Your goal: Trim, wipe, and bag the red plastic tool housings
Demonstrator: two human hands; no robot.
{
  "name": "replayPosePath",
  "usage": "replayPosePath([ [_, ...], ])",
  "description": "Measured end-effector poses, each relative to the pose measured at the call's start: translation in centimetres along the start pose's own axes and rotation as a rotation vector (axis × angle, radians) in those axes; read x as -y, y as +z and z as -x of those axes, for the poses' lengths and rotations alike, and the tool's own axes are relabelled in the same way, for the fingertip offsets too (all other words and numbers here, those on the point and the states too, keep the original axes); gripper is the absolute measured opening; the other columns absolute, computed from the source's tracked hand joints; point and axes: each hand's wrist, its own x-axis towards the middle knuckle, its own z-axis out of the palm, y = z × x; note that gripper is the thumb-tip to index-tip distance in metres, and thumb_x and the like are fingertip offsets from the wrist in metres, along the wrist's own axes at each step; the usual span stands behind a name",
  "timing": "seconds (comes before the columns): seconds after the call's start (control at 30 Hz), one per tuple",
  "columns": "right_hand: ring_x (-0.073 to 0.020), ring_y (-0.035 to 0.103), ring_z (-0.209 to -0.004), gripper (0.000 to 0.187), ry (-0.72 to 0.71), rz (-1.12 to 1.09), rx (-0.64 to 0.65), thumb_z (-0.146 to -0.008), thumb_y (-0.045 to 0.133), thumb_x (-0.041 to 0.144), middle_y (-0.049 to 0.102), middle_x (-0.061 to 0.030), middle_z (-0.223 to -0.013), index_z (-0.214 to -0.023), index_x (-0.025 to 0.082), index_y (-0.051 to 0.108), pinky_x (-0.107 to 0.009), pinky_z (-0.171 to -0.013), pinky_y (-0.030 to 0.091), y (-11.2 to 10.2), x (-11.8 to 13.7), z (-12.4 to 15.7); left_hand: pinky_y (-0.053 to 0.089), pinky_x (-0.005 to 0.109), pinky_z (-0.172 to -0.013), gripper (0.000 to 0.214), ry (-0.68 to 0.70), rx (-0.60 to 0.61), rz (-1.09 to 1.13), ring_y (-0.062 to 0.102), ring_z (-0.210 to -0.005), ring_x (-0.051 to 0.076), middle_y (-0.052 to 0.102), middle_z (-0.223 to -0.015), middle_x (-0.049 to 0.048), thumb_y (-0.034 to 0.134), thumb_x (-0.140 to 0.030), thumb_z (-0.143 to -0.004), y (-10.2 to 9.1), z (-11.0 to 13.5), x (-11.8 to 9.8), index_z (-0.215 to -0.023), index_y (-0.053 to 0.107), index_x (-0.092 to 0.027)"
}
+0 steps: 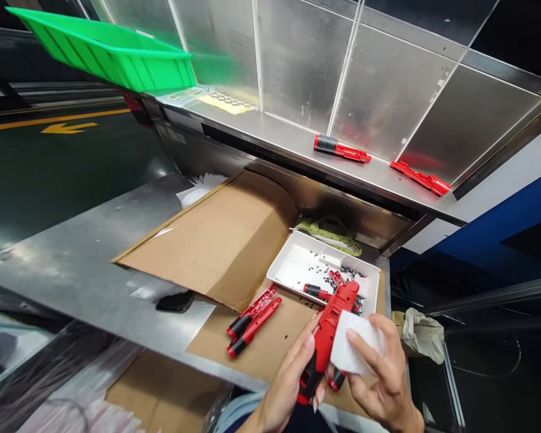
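Note:
My left hand is closed round a red and black plastic tool casing, tilted with its red end pointing up and away. In my right hand a folded white wipe is pinched, lying against the casing's right side. Beneath my hands part of another red and black piece shows. Two similar red and black casing pieces lie side by side on the cardboard to the left. Just beyond my hands stands a white tray holding small black parts and red pieces.
A large cardboard sheet slants across the metal bench, with a dark phone-like object at its edge. On the shelf above lie a black-ended red casing and a red piece. A green bin sits at the shelf's left end.

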Motion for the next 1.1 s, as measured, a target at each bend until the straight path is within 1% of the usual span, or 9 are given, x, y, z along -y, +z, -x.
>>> replayPosePath([
  [0.17,-0.0307,0.059,-0.108,0.056,0.039,-0.169,0.252,-0.084,0.055,0.03,0.051,-0.012,-0.125,-0.139,0.034,0.049,-0.042,-0.078,0.055,-3.1,-0.3,1.5,0.039,0.02,-0.038,0.09,0.07,-0.02,-0.057,0.045,-0.036,0.008,0.064,-0.066,-0.0013,0.059,-0.066,-0.084,-0.3,0.2,-0.2,-0.155,0.024,-0.023],
  [0.3,-0.0319,0.051,-0.119,0.068,0.093,-0.055,0.142,-0.079,0.054,0.018,0.044,-0.0129,-0.13,-0.144,0.031,0.042,-0.051,-0.09,0.051,-3.0,-0.5,2.0,0.043,0.021,-0.041,0.085,0.072,0.008,-0.081,0.051,-0.039,0.009,0.068,-0.07,0.0012,0.058,-0.065,-0.086,-0.3,0.4,-0.2,-0.154,0.03,-0.022],
  [0.4,-0.0311,0.049,-0.118,0.071,0.087,0.031,0.014,-0.081,0.057,0.019,0.043,-0.0127,-0.13,-0.148,0.032,0.037,-0.055,-0.092,0.049,-1.9,-0.4,1.4,0.048,0.022,-0.045,0.083,0.056,0.029,-0.113,0.056,-0.043,0.011,0.07,-0.076,0.0029,0.058,-0.065,-0.086,-0.2,0.5,-0.2,-0.153,0.033,-0.022],
  [0.57,-0.0269,0.048,-0.105,0.061,0.122,0.099,-0.145,-0.09,0.058,0.029,0.043,-0.0118,-0.121,-0.148,0.033,0.041,-0.044,-0.078,0.051,-0.5,-1.5,-0.9,0.049,0.021,-0.045,0.082,-0.002,0.105,-0.084,0.063,-0.046,0.014,0.071,-0.075,0.0024,0.05,-0.066,-0.09,0.3,0.8,-0.4,-0.155,0.025,-0.022],
  [0.73,-0.0263,0.046,-0.106,0.057,0.179,0.122,-0.153,-0.093,0.055,0.03,0.04,-0.0101,-0.119,-0.148,0.035,0.041,-0.043,-0.081,0.05,0.9,-1.5,-2.3,0.043,0.017,-0.036,0.081,-0.097,0.188,-0.02,0.062,-0.04,0.012,0.071,-0.075,0.0029,0.035,-0.068,-0.094,1.0,0.9,-0.9,-0.157,0.014,-0.023],
  [0.9,-0.0268,0.05,-0.105,0.057,0.017,0.079,0.092,-0.094,0.053,0.031,0.041,-0.0117,-0.123,-0.149,0.033,0.041,-0.04,-0.078,0.053,1.2,0.3,-1.6,0.038,0.013,-0.034,0.086,-0.098,0.066,-0.078,0.054,-0.034,0.01,0.061,-0.052,-0.0018,0.032,-0.074,-0.091,1.5,0.7,-1.7,-0.155,0.027,-0.017],
  [0.97,-0.0268,0.051,-0.104,0.056,0.085,0.132,0.062,-0.094,0.054,0.03,0.042,-0.0115,-0.121,-0.148,0.034,0.042,-0.041,-0.079,0.052,0.9,0.1,-1.6,0.037,0.014,-0.033,0.091,-0.09,0.054,-0.103,0.054,-0.034,0.01,0.062,-0.057,-0.001,0.033,-0.08,-0.086,1.6,0.6,-1.8,-0.154,0.03,-0.018],
  [1.03,-0.0271,0.05,-0.104,0.054,0.207,0.206,-0.044,-0.095,0.054,0.029,0.043,-0.0113,-0.118,-0.148,0.033,0.043,-0.044,-0.08,0.051,0.8,-0.3,-1.8,0.039,0.017,-0.034,0.095,-0.072,0.052,-0.14,0.055,-0.036,0.01,0.063,-0.063,-0.0003,0.033,-0.083,-0.082,1.6,0.7,-1.9,-0.154,0.031,-0.022],
  [1.1,-0.0273,0.051,-0.104,0.055,0.223,0.204,-0.082,-0.095,0.055,0.03,0.043,-0.0117,-0.117,-0.148,0.032,0.043,-0.043,-0.08,0.051,0.9,-0.2,-1.8,0.042,0.019,-0.036,0.096,-0.044,0.027,-0.195,0.055,-0.037,0.011,0.064,-0.068,0.0013,0.032,-0.085,-0.08,1.4,0.8,-1.7,-0.154,0.032,-0.023],
])
